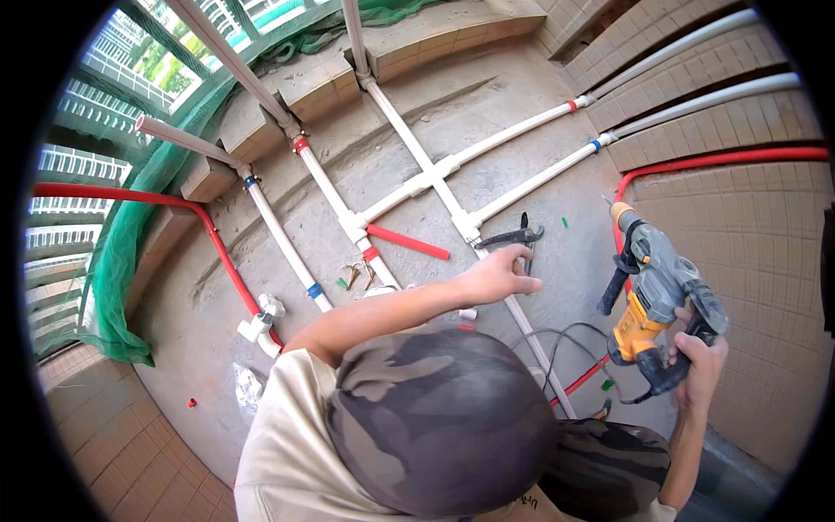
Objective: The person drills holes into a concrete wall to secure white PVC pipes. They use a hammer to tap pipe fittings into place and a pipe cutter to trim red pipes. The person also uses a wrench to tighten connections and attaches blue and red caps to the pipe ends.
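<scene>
My right hand (pixel 698 352) is wrapped round the rear handle of a yellow and grey rotary hammer drill (pixel 658 291). The drill is raised beside the tiled wall on the right, its tan chuck end pointing up and away from me. Over the floor in front of my knees, my left hand (pixel 500 277) reaches to the right with thumb and fingers apart and nothing visible between them. Just beyond its fingertips lies a black hand tool with a hooked open jaw (pixel 515 236), beside the white pipes (pixel 446 197); the hand partly covers it.
Red conduit (pixel 718 162) follows the right wall, and another red conduit (pixel 222 252) bends down at the left. A loose red tube (pixel 409 243) rests by the pipes. A black cable (pixel 557 335) loops near my knees. Green netting (pixel 126 270) hangs along the left edge.
</scene>
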A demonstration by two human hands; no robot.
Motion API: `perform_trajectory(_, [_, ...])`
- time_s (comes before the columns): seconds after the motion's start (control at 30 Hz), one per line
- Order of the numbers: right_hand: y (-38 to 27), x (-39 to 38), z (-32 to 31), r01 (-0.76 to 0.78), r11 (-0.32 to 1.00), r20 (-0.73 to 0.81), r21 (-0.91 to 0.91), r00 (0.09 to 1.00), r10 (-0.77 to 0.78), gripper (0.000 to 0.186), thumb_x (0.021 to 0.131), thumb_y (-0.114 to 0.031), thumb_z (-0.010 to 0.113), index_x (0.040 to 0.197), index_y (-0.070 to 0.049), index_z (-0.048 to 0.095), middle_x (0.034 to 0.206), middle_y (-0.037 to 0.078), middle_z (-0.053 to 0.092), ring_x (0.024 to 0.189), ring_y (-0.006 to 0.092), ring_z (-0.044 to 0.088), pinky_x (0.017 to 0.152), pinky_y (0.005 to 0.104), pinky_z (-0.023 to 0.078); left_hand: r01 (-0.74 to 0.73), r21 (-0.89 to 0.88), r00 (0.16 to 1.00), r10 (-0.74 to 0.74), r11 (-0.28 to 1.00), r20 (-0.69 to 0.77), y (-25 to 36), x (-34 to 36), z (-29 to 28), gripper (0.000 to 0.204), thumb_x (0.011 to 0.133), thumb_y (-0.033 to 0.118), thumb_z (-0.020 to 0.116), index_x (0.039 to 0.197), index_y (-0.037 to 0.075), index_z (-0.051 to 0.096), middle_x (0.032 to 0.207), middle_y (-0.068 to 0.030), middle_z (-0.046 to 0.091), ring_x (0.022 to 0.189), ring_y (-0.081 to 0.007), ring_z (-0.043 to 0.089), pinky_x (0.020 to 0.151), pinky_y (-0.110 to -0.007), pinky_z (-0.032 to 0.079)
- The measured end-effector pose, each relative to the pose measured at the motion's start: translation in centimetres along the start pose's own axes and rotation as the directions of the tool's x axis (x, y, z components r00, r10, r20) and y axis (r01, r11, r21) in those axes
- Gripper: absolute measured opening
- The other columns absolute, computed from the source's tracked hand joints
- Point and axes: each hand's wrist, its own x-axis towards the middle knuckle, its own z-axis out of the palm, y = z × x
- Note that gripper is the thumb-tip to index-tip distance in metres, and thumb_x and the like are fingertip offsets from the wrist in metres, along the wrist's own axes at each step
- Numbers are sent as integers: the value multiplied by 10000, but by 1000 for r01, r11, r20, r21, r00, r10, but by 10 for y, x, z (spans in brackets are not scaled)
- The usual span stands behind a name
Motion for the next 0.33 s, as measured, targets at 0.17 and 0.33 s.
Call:
perform_trajectory(0.17, [-118, -24, 21, 39, 976, 108, -213, 994, -16, 550, 725, -127, 778, 1188, 80, 565, 881, 125, 616, 508, 125, 544, 450, 243, 447, -41, -771, 976, 190, 635, 105, 19, -10, 21, 816, 926, 304, 783, 1543, 7, 339, 1336, -137, 575, 1233, -229, 553, 1034, -410, 437])
perform_trajectory(0.33, [-159, -29, 86, 70, 942, 246, -327, 969, 13, 636, 720, -181, 824, 1235, 69, 547, 860, 135, 622, 481, 135, 542, 424, 249, 445, -44, -954, 935, 347, 296, 64, 30, -30, 15, 849, 955, 280, 748, 1605, 57, 249, 1367, -143, 574, 1259, -247, 554, 1105, -436, 384])
